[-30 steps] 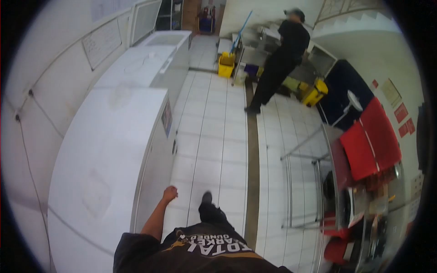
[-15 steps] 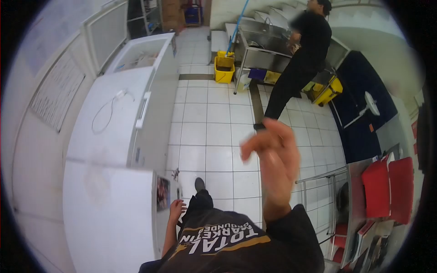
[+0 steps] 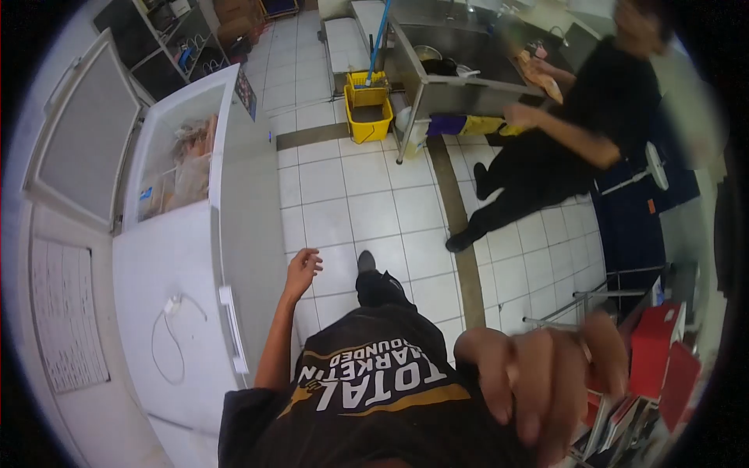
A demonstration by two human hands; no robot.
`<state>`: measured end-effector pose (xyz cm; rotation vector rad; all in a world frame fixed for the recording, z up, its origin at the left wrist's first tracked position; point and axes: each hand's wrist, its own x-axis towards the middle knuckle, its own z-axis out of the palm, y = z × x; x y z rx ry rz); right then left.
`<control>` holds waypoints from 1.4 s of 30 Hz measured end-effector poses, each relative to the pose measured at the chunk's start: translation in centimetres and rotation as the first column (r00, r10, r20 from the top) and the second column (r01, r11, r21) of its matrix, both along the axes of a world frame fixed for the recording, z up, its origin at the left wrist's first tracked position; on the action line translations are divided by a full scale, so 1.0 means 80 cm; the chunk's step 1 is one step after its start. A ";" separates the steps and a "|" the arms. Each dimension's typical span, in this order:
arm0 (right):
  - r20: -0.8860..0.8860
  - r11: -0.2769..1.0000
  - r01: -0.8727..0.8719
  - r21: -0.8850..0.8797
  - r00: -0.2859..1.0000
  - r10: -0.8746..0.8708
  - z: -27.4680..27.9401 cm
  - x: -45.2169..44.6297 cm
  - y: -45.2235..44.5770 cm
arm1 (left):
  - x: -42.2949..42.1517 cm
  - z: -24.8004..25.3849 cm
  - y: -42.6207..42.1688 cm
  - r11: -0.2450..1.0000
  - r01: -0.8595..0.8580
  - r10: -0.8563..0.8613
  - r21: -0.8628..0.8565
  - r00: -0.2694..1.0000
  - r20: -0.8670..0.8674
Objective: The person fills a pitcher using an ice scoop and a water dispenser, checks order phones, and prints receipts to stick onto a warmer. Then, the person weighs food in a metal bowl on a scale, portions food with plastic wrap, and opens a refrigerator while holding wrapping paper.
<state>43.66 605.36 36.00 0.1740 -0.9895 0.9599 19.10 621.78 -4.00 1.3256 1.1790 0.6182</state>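
Note:
My left hand [image 3: 304,273] hangs over the tiled floor, empty, its fingers loosely bent and apart. It is nearest to the white chest freezer [image 3: 261,179], without touching it. Close to the camera at lower right is my right hand [image 3: 546,374], large and slightly blurred. Its fingers are bent downward with gaps between them, and nothing shows in them. Part of my dark printed shirt [image 3: 374,374] lies behind it. Beyond my left hand, the freezer's lid [image 3: 86,136] stands raised, and bagged food [image 3: 191,168] lies inside.
A yellow mop bucket [image 3: 368,117] stands ahead by a steel sink counter [image 3: 468,90]. At right, a person in dark clothes [image 3: 593,117] leans at the counter. Red folders [image 3: 655,343] and a metal rack [image 3: 573,304] are at lower right. A white cable [image 3: 175,327] lies on the nearer freezer.
I have moved forward, nearer the raised freezer lid. My right hand has dropped toward the lower right, while my left has swung forward. The other person now leans with an arm lowered.

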 end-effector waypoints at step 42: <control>0.897 0.880 -0.211 -0.426 0.027 0.441 -0.194 -0.059 2.061 | -0.090 0.042 1.569 0.497 -0.865 0.862 -0.067 0.483 0.152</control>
